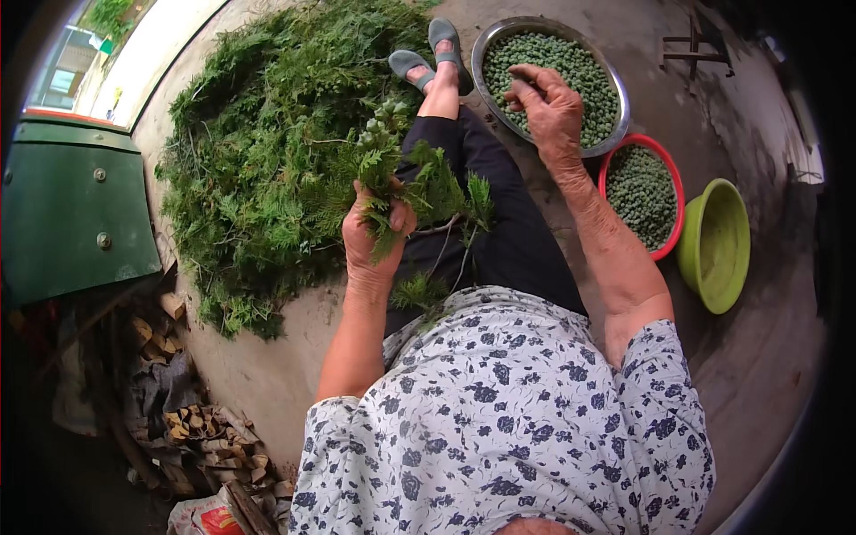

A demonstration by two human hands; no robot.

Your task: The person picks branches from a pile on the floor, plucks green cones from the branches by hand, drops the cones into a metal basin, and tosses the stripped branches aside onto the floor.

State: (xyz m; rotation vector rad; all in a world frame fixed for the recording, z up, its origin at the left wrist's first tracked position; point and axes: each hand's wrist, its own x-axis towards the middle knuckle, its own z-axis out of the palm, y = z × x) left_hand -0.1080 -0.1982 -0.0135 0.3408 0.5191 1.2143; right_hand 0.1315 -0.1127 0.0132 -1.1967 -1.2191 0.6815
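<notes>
My left hand (378, 224) grips a leafy conifer sprig (381, 157) with a cluster of pale green cones at its tip. More cut sprigs (438, 190) lie over my lap, their bare stems pointing towards my shirt. Above the near part of a wide steel basin (625, 110) is my right hand (552, 107), its fingers curled and thumb near the fingertips; whether it holds anything cannot be told. Small green cones (588, 73) fill the basin. Beside it, a red-rimmed tub (677, 175) contains more of them.
A large heap of conifer branches (267, 147) covers the floor left of my legs. On the right a yellow-green plastic basin (722, 247) rests tilted against the red-rimmed tub, with a small wooden stool (694, 48) farther off. Split firewood (200, 428) is stacked at lower left, below a green metal panel (73, 207).
</notes>
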